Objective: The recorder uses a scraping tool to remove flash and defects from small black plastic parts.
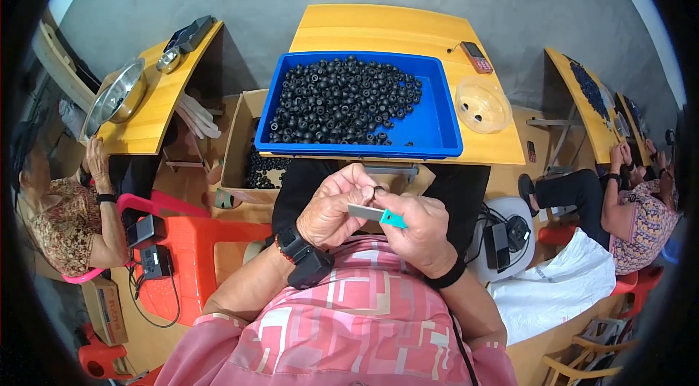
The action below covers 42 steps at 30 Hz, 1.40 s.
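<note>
Above my lap, my left hand (336, 207) pinches a small round black part (378, 190) between thumb and fingertips. Close against it, my right hand (416, 229) is wrapped round a small knife (394, 220) with a teal handle. Its flat silver blade points left across the fingers of my left hand. Whether the blade's edge touches the part cannot be made out. Just beyond my hands, a blue tray (450, 105) on the yellow table holds a heap of small black ring-like parts (342, 98).
A clear plastic bowl (483, 105) with a few parts and a red phone (477, 57) stand right of the tray. Under the table's left side is a cardboard box (244, 131) of black parts. Red stool (182, 240) at left; white sack (557, 284) at right. People sit at both side tables.
</note>
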Tool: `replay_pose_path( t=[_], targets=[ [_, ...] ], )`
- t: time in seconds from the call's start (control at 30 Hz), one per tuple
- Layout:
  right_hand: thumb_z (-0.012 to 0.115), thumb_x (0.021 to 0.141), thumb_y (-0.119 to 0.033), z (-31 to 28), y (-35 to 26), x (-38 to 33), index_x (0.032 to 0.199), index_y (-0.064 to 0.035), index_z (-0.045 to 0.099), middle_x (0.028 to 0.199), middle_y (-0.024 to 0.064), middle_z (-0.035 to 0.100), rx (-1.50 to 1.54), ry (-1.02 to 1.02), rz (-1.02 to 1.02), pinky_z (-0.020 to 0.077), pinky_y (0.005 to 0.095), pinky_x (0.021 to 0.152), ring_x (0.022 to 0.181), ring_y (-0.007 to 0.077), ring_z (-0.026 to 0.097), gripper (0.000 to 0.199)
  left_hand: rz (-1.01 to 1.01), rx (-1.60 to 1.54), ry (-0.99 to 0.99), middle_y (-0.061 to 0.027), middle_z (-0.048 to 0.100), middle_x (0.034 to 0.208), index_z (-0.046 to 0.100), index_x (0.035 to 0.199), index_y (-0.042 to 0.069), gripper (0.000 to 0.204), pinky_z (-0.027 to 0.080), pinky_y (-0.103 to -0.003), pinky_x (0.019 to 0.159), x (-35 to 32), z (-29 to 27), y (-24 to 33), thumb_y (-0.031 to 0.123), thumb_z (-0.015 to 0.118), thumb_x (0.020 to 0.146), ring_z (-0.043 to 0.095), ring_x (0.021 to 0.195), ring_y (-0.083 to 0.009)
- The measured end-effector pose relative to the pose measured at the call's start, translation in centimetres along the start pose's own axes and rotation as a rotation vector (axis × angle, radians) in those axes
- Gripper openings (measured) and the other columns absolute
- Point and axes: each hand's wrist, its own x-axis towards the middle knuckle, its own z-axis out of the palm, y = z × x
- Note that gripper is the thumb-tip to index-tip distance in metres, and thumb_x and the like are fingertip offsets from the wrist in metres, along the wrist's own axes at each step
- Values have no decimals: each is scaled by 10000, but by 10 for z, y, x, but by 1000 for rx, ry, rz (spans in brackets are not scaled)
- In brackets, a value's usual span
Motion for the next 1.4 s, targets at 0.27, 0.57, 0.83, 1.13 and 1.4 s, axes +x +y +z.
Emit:
replay_pose_path(
  t=[0.27,0.57,0.83,1.13,1.4],
  targets=[
    [754,698,42,0,-4,1,984,-68,663,662,76,623,-40,8,-62,472,346,512,531,268,610,320,-3,-3,-18,-157,648,1067,618,1012,48,77,551,-330,867,1,4,1,67,665,954,649,982,-223],
    [774,863,-37,3,-6,-1,982,-44,665,820,18,718,369,139,496,520,226,653,733,44,650,162,74,12,-13,-110,691,1034,620,980,49,53,538,-346,912,2,9,6,25,659,953,670,972,-191],
    [797,831,-18,2,-10,3,1023,-43,674,844,-4,708,401,100,490,508,213,658,727,32,614,229,98,47,-28,-106,675,1049,613,955,50,81,534,-352,919,2,9,3,-11,663,935,655,1008,-191],
    [772,825,13,2,1,-3,1002,-39,687,841,-1,726,419,47,485,518,211,660,754,37,646,202,46,-1,-14,-121,676,1068,614,981,46,22,543,-362,921,1,14,4,44,635,976,659,1014,-200],
    [727,869,27,-7,-5,3,1038,-6,676,874,30,739,577,-61,538,553,222,703,790,57,677,180,-81,46,-58,-99,669,1047,589,1052,46,125,543,-375,894,-1,2,8,111,659,972,654,987,-213]
  ],
)
